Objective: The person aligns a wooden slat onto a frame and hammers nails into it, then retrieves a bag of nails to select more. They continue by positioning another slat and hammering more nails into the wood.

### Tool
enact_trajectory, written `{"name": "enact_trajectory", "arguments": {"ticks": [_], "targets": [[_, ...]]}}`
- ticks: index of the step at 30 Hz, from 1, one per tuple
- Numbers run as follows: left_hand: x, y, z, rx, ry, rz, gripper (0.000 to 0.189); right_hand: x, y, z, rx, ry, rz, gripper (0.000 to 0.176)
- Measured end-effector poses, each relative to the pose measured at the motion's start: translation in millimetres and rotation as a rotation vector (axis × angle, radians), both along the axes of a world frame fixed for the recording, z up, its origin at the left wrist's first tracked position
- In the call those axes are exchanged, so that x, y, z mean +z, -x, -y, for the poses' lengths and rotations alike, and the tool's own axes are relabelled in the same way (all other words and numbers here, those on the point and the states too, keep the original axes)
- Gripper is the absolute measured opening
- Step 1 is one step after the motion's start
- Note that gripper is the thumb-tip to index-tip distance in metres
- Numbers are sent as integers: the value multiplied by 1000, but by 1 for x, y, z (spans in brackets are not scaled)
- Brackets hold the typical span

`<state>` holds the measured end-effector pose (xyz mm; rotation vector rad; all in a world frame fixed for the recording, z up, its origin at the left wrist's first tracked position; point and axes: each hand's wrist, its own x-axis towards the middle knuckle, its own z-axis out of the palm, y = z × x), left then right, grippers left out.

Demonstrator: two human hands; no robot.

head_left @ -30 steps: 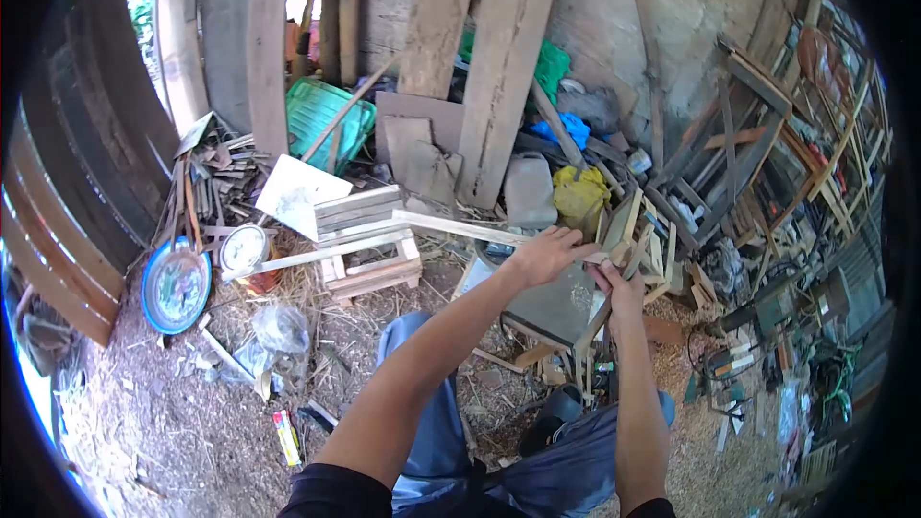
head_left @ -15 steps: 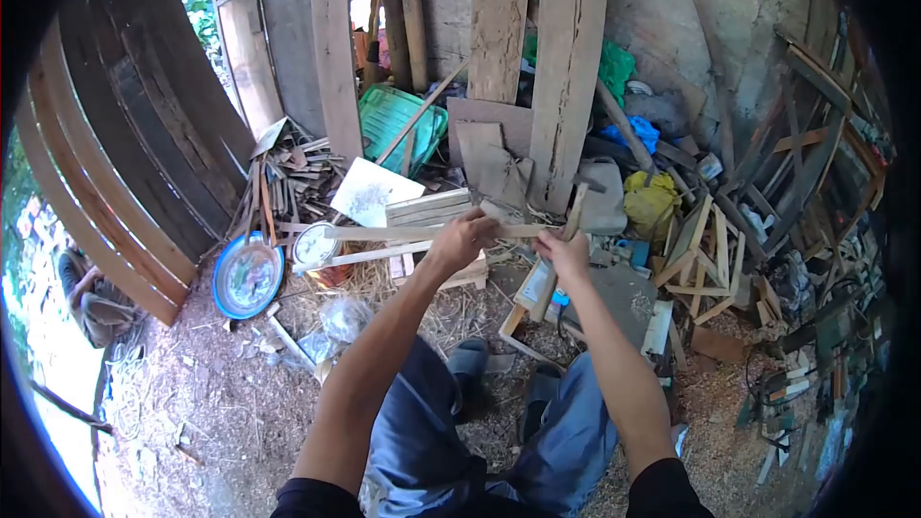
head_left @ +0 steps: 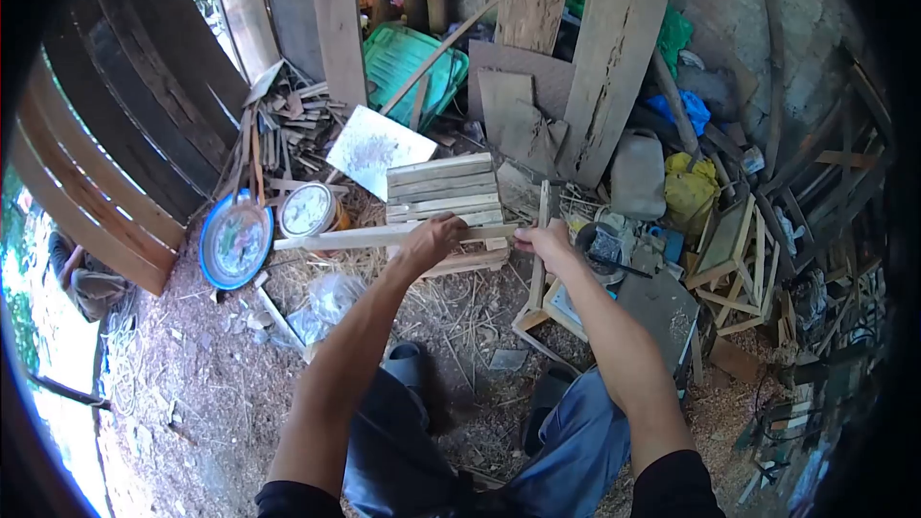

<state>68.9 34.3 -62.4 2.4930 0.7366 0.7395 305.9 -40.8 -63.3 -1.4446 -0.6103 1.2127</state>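
Observation:
My left hand (head_left: 434, 239) is closed over a long pale wooden strip (head_left: 360, 237), held crosswise in front of me. Its left end reaches past a round white-topped bucket (head_left: 307, 210). At the other end my right hand (head_left: 546, 239) pinches the strip between thumb and fingers. A narrow upright piece of wood (head_left: 544, 200) passes behind the right fingers, its lower part near a wooden frame corner (head_left: 519, 324). Behind the strip, a slatted wooden crate (head_left: 439, 180) sits on the ground, its lower front partly hidden by the left hand and the strip.
To the left lies a blue-rimmed basin (head_left: 233, 267). A white board (head_left: 377, 150) and a green plastic crate (head_left: 414, 75) are behind. Right are a dark bowl (head_left: 602, 243), a yellow bag (head_left: 689, 191) and a small wooden frame (head_left: 734, 249). A person (head_left: 83, 274) sits at far left.
The hammer seen in my right hand earlier no longer shows its head. The two strips, spread apart before, now lie nearly in one line. My view has shifted and the hands are slightly left.

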Motion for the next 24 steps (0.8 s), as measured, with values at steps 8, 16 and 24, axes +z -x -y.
{"name": "enact_trajectory", "arguments": {"ticks": [8,16,24], "targets": [[-35,-9,-26,17,-99,-101,9,-21,7,-21,-45,125,261,22],[-47,1,-29,59,-105,-183,19,-32,14,-26,-47,99,371,28],[-43,-1,-25,83,-79,-266,23,-41,13,-33,-49,126,487,31]]}}
